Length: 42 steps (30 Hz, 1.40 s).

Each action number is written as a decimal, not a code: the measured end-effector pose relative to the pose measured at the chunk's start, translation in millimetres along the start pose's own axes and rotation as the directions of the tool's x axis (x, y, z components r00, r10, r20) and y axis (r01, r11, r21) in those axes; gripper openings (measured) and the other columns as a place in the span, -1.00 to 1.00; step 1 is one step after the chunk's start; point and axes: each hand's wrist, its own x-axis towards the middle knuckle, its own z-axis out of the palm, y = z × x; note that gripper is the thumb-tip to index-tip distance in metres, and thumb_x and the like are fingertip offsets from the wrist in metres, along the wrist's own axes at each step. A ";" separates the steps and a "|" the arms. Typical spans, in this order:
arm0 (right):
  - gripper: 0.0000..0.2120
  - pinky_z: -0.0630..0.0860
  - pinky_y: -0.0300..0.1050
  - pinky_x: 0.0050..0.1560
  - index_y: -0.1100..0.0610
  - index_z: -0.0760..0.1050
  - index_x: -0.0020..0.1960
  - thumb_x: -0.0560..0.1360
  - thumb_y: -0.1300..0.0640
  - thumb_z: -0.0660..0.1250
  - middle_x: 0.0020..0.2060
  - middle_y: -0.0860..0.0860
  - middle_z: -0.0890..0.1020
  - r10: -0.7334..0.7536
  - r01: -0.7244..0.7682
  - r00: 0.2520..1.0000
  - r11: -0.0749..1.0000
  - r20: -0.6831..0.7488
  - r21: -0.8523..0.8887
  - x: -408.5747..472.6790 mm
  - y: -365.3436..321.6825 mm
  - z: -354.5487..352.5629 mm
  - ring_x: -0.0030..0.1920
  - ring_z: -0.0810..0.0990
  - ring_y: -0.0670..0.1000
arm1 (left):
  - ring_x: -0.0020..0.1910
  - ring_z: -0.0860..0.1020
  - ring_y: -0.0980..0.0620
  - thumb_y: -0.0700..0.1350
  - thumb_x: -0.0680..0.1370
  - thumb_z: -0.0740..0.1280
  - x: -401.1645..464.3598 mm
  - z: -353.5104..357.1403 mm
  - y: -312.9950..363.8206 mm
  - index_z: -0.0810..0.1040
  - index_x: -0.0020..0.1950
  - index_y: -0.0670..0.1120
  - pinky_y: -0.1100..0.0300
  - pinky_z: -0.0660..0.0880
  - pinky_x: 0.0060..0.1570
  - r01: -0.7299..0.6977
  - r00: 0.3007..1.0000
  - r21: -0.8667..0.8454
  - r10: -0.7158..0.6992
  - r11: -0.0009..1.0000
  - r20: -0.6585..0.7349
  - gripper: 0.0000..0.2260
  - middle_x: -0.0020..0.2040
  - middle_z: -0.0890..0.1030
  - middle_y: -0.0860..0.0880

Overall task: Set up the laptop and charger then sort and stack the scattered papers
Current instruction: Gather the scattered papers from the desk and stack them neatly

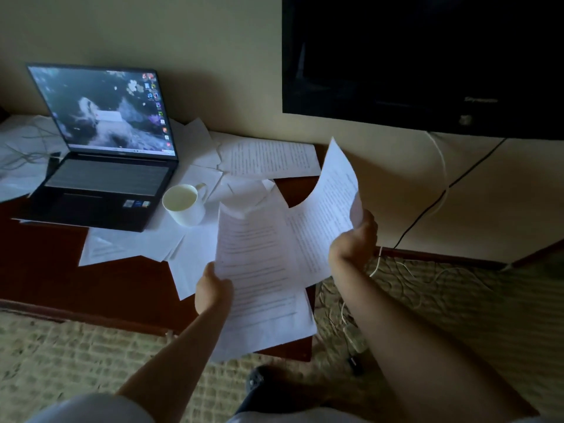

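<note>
Head view: the left hand (213, 288) grips a printed sheet (253, 254) at its lower left edge, fingers curled round the margin; the right hand (355, 239) pinches a second sheet (329, 203) at its right edge, and that sheet bows upward and curls away from the hold. Both sheets hang above the near right part of the desk (45, 270), apart from the surface. Handling, as judged: the papers are light, thin and limp; a sheet held at one edge sags or folds, so support at two edges or at a long margin gives better control. The sheets slide readily on one another, crease under a tight pinch, and should be squared by tapping an edge on the desk. More loose papers (268, 158) lie scattered on the desk, some under the laptop (106, 178) and some overhanging the near edge; those under the laptop need it lifted or the sheets drawn out flat to avoid tearing. The laptop stands open at the rear left with its screen lit; thin cables (27, 154) lie just to its left, and whether a charger is connected cannot be told. Containers: one white mug (184, 206) stands upright on papers just right of the laptop; its inside looks pale, and whether it holds liquid cannot be told, so treat it as a spill risk when drawing out the sheets beneath it
</note>
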 end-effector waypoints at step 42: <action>-0.71 0.42 -0.10 0.09 0.22 0.52 0.19 0.50 0.30 0.19 0.16 0.18 0.58 0.106 0.069 0.773 0.966 0.626 -0.250 -56.1 35.5 45.0 0.19 0.51 0.20 | -0.08 0.58 -0.08 -0.38 0.47 0.27 -5.0 -6.0 -23.0 0.46 0.10 -0.12 0.06 0.55 -0.21 0.255 0.944 -0.422 -0.129 0.870 0.303 -0.74 -0.07 0.58 -0.08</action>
